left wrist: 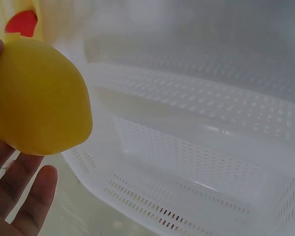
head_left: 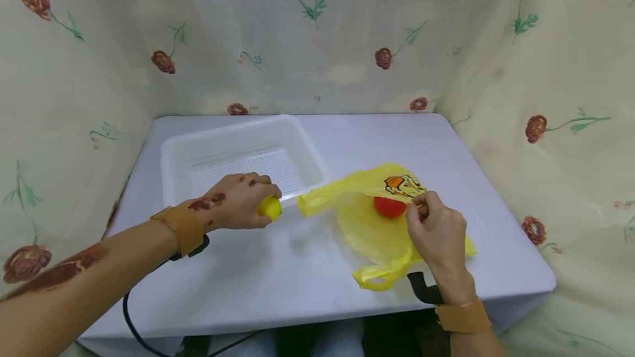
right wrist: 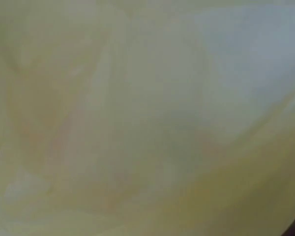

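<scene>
My left hand (head_left: 243, 200) holds a yellow lemon (head_left: 270, 209) over the table, just in front of the white basket. In the left wrist view the lemon (left wrist: 39, 98) fills the left side, with fingertips around it. My right hand (head_left: 441, 230) pinches the edge of a yellow plastic bag (head_left: 359, 233), raising its upper layer. Inside the bag's opening shows a red rounded object (head_left: 389, 207), partly covered; its kind cannot be told. Blurred yellow film of the bag (right wrist: 236, 191) covers most of the right wrist view.
A white perforated plastic basket (head_left: 310, 161) stands at the back left of the table (head_left: 397, 136), which has a white cloth. Flower-patterned curtains (head_left: 347, 32) enclose the back and sides. A black cable (head_left: 130, 318) hangs by the front left edge.
</scene>
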Available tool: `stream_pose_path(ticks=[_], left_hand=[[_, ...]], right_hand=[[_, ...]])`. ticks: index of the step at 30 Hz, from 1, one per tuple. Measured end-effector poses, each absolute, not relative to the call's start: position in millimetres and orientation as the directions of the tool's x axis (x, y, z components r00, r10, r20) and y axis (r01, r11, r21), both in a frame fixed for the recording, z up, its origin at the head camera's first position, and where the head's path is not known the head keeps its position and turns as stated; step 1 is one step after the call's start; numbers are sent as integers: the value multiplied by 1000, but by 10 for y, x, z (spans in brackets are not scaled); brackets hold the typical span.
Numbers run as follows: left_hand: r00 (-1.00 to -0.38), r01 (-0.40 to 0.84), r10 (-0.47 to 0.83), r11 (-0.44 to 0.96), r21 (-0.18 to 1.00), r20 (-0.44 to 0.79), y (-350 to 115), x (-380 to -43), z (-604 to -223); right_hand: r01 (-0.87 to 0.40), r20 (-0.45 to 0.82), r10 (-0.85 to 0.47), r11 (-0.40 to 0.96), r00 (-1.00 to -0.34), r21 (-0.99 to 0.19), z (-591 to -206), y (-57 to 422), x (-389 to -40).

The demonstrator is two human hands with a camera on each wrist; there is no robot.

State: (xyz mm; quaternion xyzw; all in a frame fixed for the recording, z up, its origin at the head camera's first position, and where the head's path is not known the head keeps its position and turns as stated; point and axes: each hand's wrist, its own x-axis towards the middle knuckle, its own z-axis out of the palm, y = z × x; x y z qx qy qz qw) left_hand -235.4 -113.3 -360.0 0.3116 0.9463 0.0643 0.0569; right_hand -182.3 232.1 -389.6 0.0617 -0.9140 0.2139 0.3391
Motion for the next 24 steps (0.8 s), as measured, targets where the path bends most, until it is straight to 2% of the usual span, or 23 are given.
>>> stream_pose_path(ticks=[8,24], left_hand=[[-769,613,637,759,220,-52,-1062,-2243,-3646],[-673,714,740,641,281,20,-719,-2163,-3746]], right_hand=[[-291,668,8,896,-744,-335,-3893,2251,-1834],[-249,629,20,908,-777,-337,-3886,2230,-1811]])
